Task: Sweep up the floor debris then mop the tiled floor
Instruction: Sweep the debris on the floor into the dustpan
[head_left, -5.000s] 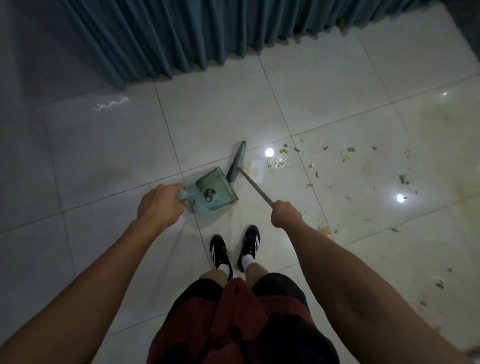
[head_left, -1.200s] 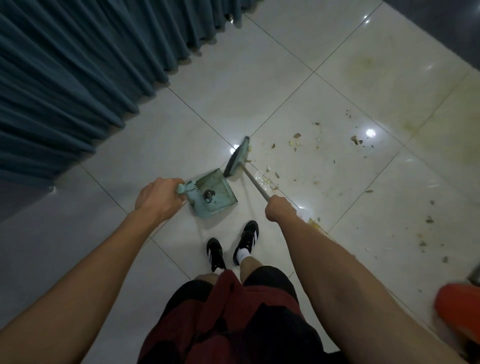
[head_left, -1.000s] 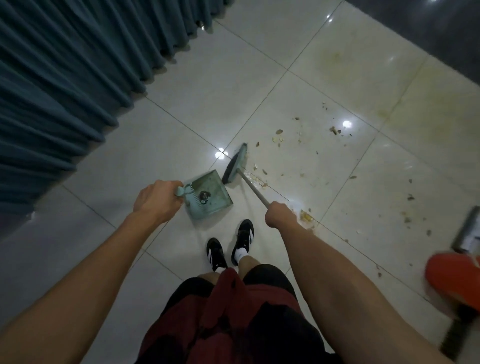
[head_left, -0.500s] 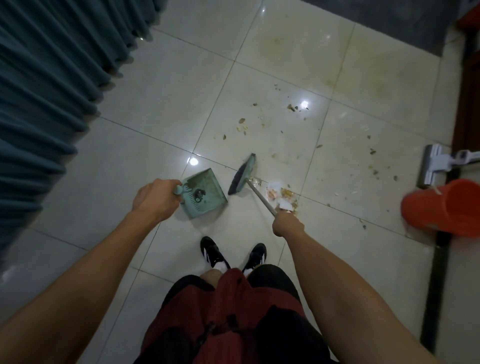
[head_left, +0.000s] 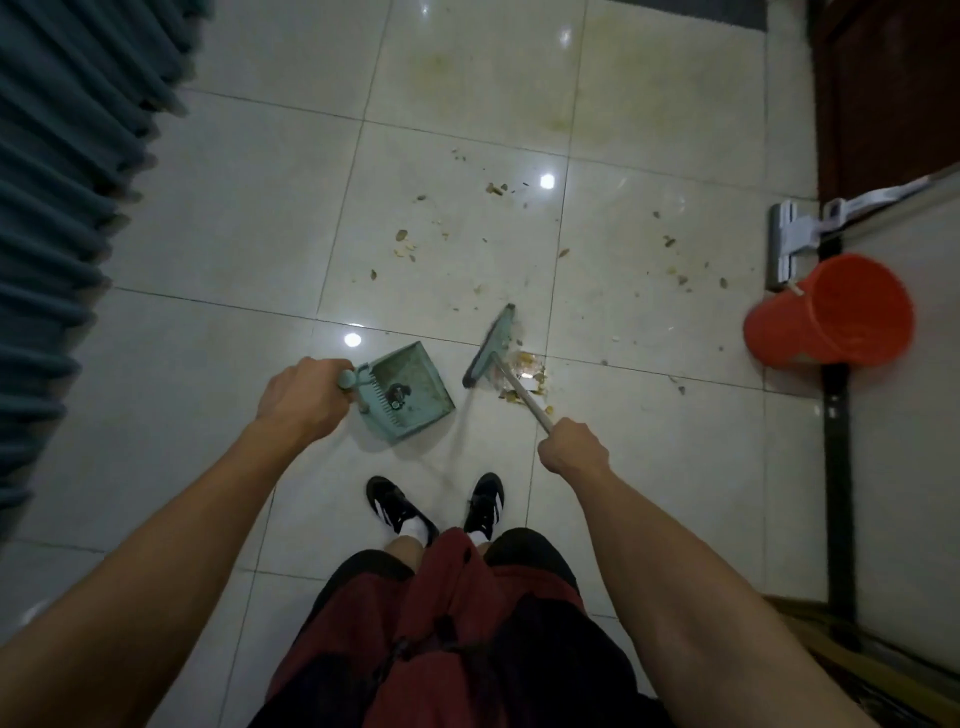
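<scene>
- Left hand (head_left: 304, 397) fist-gripping dustpan (head_left: 408, 397) handle.
- Right hand (head_left: 571, 447) wrapped around broom (head_left: 493, 345) stick; head beside debris (head_left: 524, 376) pile on floor (head_left: 208, 234).

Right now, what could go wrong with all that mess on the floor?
The broom head stands apart from the dustpan, so the little pile of scraps behind it might scatter or miss the pan. More crumbs lie spread across the tiles and could be left behind. The red bucket sits close by on the right, so a wide swing might bump it.
</scene>
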